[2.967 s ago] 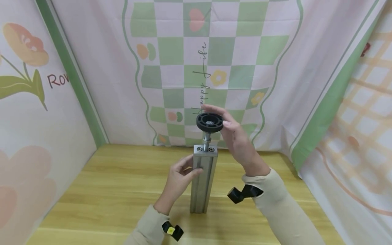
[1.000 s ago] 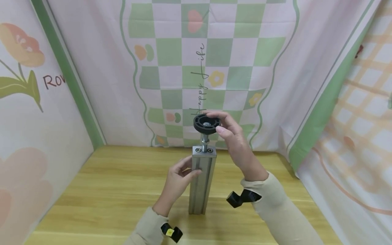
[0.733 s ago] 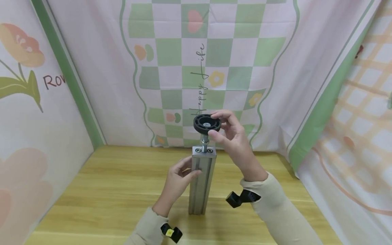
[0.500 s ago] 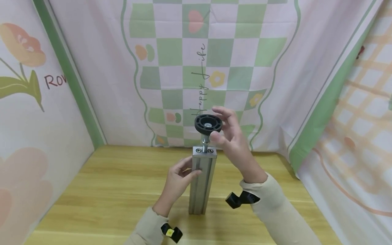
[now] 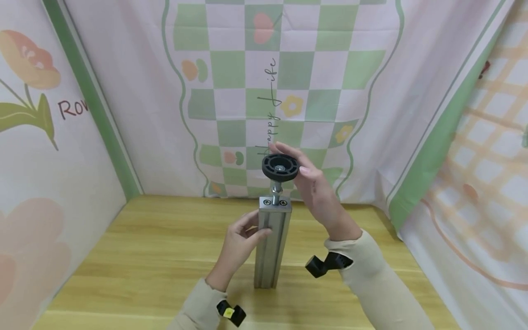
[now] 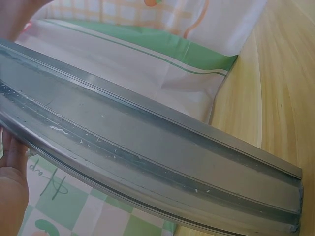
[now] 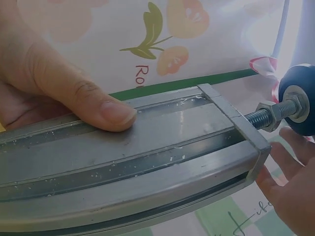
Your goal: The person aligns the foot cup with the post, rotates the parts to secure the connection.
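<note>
An aluminium profile [image 5: 270,247] stands upright on the table, with a plate and two screws on its top end. From that end rises a threaded stud with a hex nut [image 7: 269,115], topped by a black levelling foot [image 5: 280,174]. My left hand [image 5: 241,236] grips the profile near its top, thumb [image 7: 115,114] across the front face and fingers behind. My right hand [image 5: 319,195] lies along the foot's right and back side, fingers extended behind the rim and thumb at its right edge. In the right wrist view its fingers [image 7: 290,162] show close beside the foot.
The wood-grain table [image 5: 165,256] is bordered by printed cloth: a green checked curtain [image 5: 231,68] behind, a flowered cloth [image 5: 41,183] on the left and an orange checked one [image 5: 486,183] on the right. A black wrist mount [image 5: 330,265] sits at my right cuff.
My right thumb has swung from the foot's front to its right edge, while the fingers have straightened and slid leftward behind the rim. My left hand and the profile stay put.
</note>
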Tool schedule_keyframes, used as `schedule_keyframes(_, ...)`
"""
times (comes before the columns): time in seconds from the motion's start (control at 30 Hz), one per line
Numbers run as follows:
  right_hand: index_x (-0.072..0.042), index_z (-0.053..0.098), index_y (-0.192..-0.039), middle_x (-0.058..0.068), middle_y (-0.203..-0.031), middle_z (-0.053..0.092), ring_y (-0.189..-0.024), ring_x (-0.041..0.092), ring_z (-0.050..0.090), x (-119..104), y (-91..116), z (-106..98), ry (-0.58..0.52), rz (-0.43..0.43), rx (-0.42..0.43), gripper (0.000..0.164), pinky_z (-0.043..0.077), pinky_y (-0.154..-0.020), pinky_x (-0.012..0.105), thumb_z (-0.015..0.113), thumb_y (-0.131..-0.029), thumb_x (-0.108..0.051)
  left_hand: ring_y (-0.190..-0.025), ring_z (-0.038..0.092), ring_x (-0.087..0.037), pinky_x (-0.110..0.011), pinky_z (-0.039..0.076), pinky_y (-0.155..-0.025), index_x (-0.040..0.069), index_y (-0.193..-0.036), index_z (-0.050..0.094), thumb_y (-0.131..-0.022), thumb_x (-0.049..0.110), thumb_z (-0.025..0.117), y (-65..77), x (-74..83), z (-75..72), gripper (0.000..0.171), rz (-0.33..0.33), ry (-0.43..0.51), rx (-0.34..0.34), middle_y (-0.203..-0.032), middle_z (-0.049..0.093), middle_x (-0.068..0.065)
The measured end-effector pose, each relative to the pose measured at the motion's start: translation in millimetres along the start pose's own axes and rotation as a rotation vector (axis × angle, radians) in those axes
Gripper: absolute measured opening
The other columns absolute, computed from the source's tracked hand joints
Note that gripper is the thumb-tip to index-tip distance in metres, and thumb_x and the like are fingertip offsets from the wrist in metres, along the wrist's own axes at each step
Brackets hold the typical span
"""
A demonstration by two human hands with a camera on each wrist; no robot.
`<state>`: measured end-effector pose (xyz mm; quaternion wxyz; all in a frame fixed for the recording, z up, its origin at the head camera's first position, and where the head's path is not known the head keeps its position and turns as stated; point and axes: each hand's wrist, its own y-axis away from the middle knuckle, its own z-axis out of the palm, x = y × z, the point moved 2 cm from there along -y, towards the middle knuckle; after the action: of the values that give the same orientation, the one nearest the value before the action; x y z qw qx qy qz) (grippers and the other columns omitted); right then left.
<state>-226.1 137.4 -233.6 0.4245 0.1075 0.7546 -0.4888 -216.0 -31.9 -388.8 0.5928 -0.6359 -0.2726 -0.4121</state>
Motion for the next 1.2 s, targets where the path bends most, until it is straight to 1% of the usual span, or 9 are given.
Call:
schedule_keyframes(0.33, -0.001, 0.037, -0.15, 0.016, -0.154, 0.041, -0.144, 0.033, 0.032, -0.8, 0.4, -0.8, 0.002, 0.037, 0.017, 0.052, 0.018, -0.119, 0.051, 0.02, -0.104, -0.018, -0.1, 0.065, -0.02, -0.035, 0.057, -0.089, 0.004, -0.131, 0.064, -0.09, 0.005, 0.076, 0.3, 0.7, -1.3, 0.043, 0.009, 0.001, 0.003, -0.112, 0.068, -0.012)
schedule_keyframes(0.53, 0.0, 0.042, -0.145, 0.021, -0.149, 0.044, -0.139, 0.034, 0.038, 0.6, -0.6, -1.6, 0.01, 0.035, 0.053, 0.049, 0.019, -0.119, 0.048, 0.028, -0.1, -0.013, -0.1, 0.065, -0.02, -0.035, 0.057, -0.088, 0.003, -0.13, 0.064, -0.09, 0.005, 0.076, 0.4, 1.4, -1.5, 0.042, 0.003, -0.005, 0.01, -0.113, 0.068, -0.012)
schedule_keyframes(0.67, -0.002, 0.047, -0.142, 0.019, -0.144, 0.049, -0.132, 0.034, 0.045, 1.8, 0.3, -2.1, 0.042, 0.035, 0.095, 0.045, 0.032, -0.114, 0.042, 0.037, -0.1, -0.015, -0.1, 0.065, -0.02, -0.035, 0.057, -0.088, 0.002, -0.13, 0.064, -0.089, 0.003, 0.075, 0.3, 2.2, -1.1, 0.042, 0.003, 0.0, 0.011, -0.113, 0.068, -0.013)
schedule_keyframes(0.77, -0.006, 0.049, -0.14, 0.018, -0.138, 0.052, -0.122, 0.031, 0.052, 2.6, 1.2, -2.4, 0.06, 0.051, 0.134, 0.044, 0.044, -0.103, 0.036, 0.046, -0.097, -0.017, -0.099, 0.065, -0.019, -0.035, 0.058, -0.088, 0.001, -0.13, 0.064, -0.089, 0.002, 0.075, 0.1, 2.2, -0.6, 0.043, 0.006, 0.004, 0.01, -0.113, 0.068, -0.014)
schedule_keyframes(0.83, -0.006, 0.05, -0.139, 0.017, -0.134, 0.051, -0.115, 0.029, 0.054, 2.8, 1.3, -2.9, 0.072, 0.057, 0.154, 0.044, 0.05, -0.095, 0.032, 0.051, -0.096, -0.015, -0.099, 0.065, -0.019, -0.035, 0.058, -0.087, 0.001, -0.13, 0.064, -0.089, 0.002, 0.075, -0.1, 1.8, -0.3, 0.043, 0.01, 0.006, 0.008, -0.113, 0.068, -0.014)
schedule_keyframes(0.9, -0.003, 0.049, -0.139, 0.015, -0.133, 0.048, -0.109, 0.026, 0.053, 2.4, 0.9, -3.3, 0.104, 0.046, 0.17, 0.046, 0.048, -0.096, 0.03, 0.056, -0.094, -0.013, -0.099, 0.065, -0.019, -0.034, 0.058, -0.088, 0.001, -0.131, 0.064, -0.089, 0.002, 0.075, -0.4, 1.2, 0.0, 0.043, 0.015, 0.007, 0.004, -0.113, 0.068, -0.014)
schedule_keyframes(1.03, -0.001, 0.052, -0.138, 0.012, -0.129, 0.042, -0.104, 0.024, 0.049, 0.8, -0.8, -3.8, 0.178, 0.015, 0.187, 0.05, 0.035, -0.11, 0.033, 0.069, -0.093, -0.011, -0.1, 0.065, -0.018, -0.035, 0.057, -0.088, 0.002, -0.131, 0.064, -0.089, 0.003, 0.075, -0.4, 1.1, 0.2, 0.043, 0.019, 0.009, -0.002, -0.114, 0.068, -0.013)
schedule_keyframes(1.1, -0.003, 0.054, -0.138, 0.011, -0.127, 0.041, -0.105, 0.025, 0.05, 0.2, -1.7, -3.8, 0.202, 0.007, 0.19, 0.052, 0.029, -0.114, 0.034, 0.075, -0.091, -0.015, -0.1, 0.065, -0.019, -0.035, 0.057, -0.088, 0.002, -0.131, 0.064, -0.09, 0.002, 0.075, -0.3, 1.2, 0.2, 0.043, 0.02, 0.009, -0.003, -0.114, 0.068, -0.013)
schedule_keyframes(1.2, -0.003, 0.053, -0.138, 0.011, -0.128, 0.04, -0.11, 0.025, 0.048, -0.1, -1.7, -3.8, 0.227, 0.006, 0.183, 0.062, 0.032, -0.112, 0.033, 0.08, -0.089, -0.03, -0.1, 0.065, -0.019, -0.036, 0.057, -0.089, 0.002, -0.131, 0.064, -0.09, 0.002, 0.075, -0.2, 1.1, 0.2, 0.043, 0.015, 0.008, -0.003, -0.113, 0.068, -0.013)
